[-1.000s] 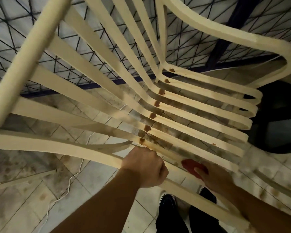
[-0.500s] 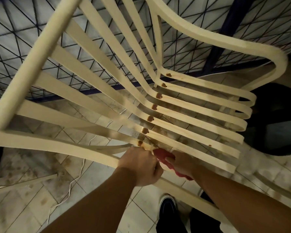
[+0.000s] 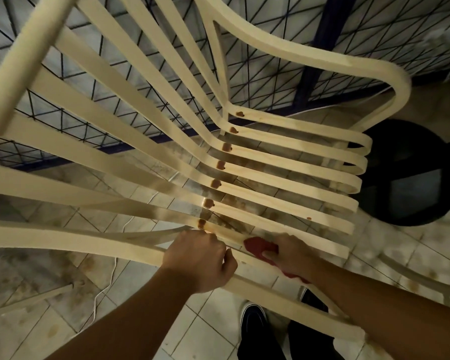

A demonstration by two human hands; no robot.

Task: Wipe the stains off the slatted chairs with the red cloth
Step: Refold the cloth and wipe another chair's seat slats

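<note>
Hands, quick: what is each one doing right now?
Left hand: closed, gripping the chair rail.
Right hand: closed, holding the red cloth against a slat.

The picture was dim and yellowish all over. The pale chair [image 3: 309, 59] was the brightest thing, and a small shiny spot glinted on one slat near the middle. The floor [image 3: 63, 320] under it looked murky, with soft shadows. At 3 o'clock a round dark thing [image 3: 405, 152] was almost black. The red cloth [image 3: 259, 246] looked dull. The floor at 4 o'clock and the corner at 1 o'clock were smeared with blur. The slats bent outward near the edges.
</note>
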